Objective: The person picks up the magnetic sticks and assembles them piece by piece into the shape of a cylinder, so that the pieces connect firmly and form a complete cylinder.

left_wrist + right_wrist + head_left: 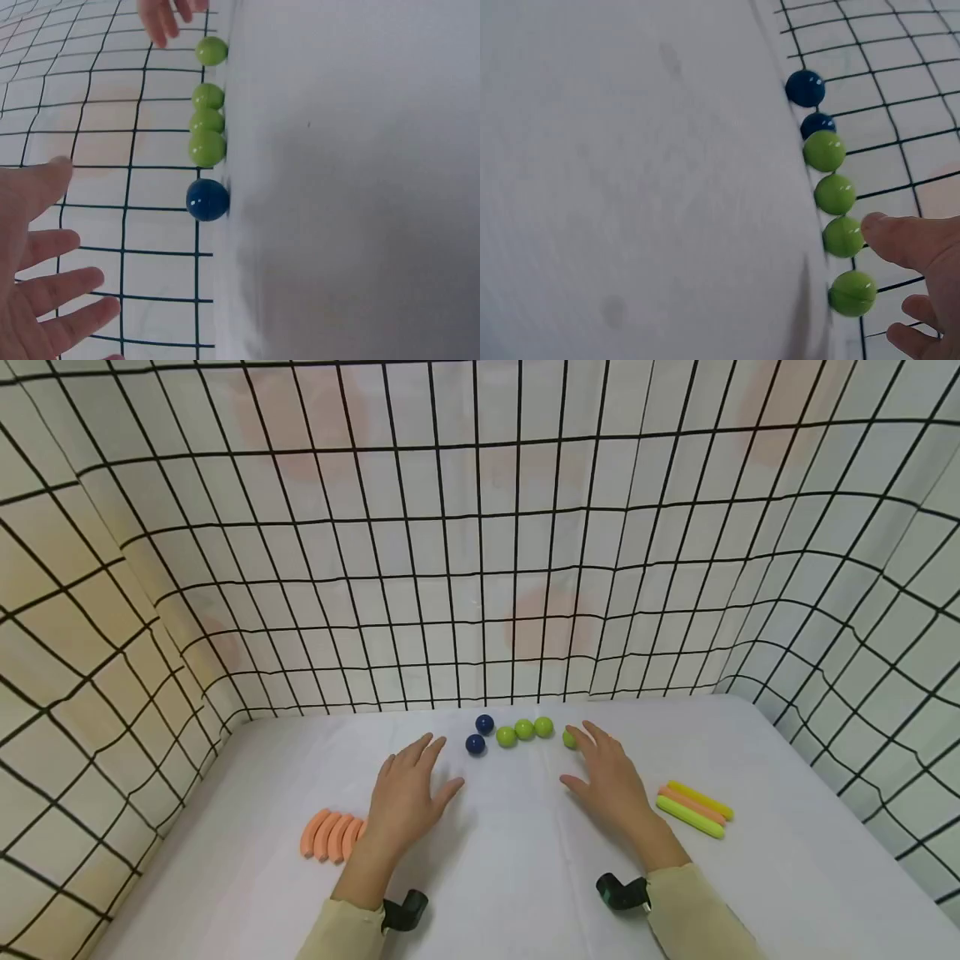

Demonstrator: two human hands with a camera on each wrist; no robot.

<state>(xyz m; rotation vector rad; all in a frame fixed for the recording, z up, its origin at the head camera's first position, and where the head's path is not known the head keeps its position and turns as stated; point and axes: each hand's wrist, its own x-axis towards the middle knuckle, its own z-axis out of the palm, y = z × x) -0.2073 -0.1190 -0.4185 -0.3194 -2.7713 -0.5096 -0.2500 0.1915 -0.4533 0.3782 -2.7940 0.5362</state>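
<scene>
1. Green balls: three sit in a touching row at the back of the white table; a fourth, the lone green ball, lies a little apart to their right, at my right hand's fingertips
2. My right hand hovers flat, fingers straight and spread, gripping nothing; the wrist view puts the thumb over the row and the other fingers beside the lone ball. Whether a finger touches it, I cannot tell
3. My left hand is likewise relaxed and empty, fingers splayed, nearest the front blue ball; the second blue ball sits just behind it, both left of the green row
4. Judgement: like colours lie together, so the layout reads as sorted groups, with the lone green ball the odd one out
5. Surface: glossy, smooth, round; likely to roll at a nudge
6. Orange sticks lie side by side at my left wrist; a yellow, orange and green stick set lies right of my right hand
</scene>
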